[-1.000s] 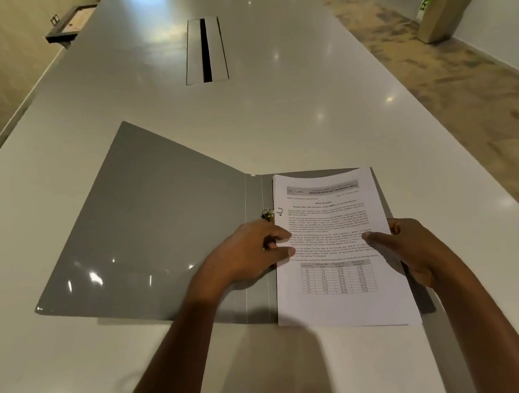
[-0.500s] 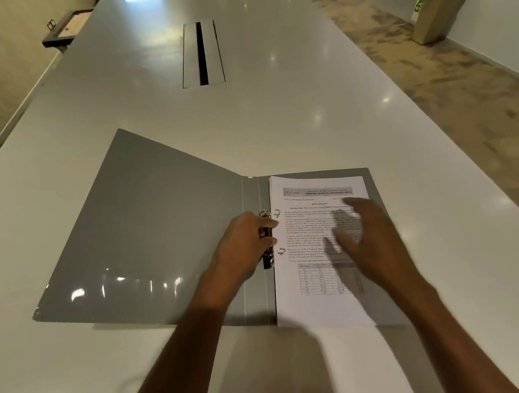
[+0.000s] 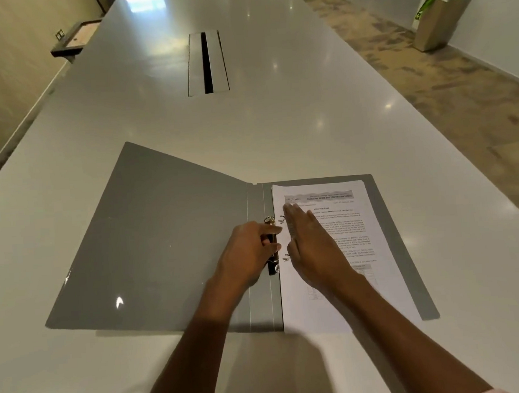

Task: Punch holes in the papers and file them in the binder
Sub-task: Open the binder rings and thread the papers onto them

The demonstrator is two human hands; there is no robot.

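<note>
A grey binder (image 3: 150, 240) lies open flat on the white table (image 3: 278, 127). A stack of printed papers (image 3: 365, 229) sits on its right half, its left edge at the metal rings. My left hand (image 3: 250, 252) grips the black ring mechanism (image 3: 272, 256) on the spine, fingers curled round it. My right hand (image 3: 310, 242) lies flat with straight fingers on the left part of the top sheet, beside the rings. No hole punch is in view.
A cable slot (image 3: 207, 63) is set into the table's middle, farther back. A dark tray-like object (image 3: 72, 40) sits by the left wall. A potted plant (image 3: 442, 14) stands on the carpet at the far right.
My right hand left the paper's right edge and moved left across the sheet to the rings. My left hand shifted from the paper's edge onto the ring mechanism. The stack now sits squarer in the binder.
</note>
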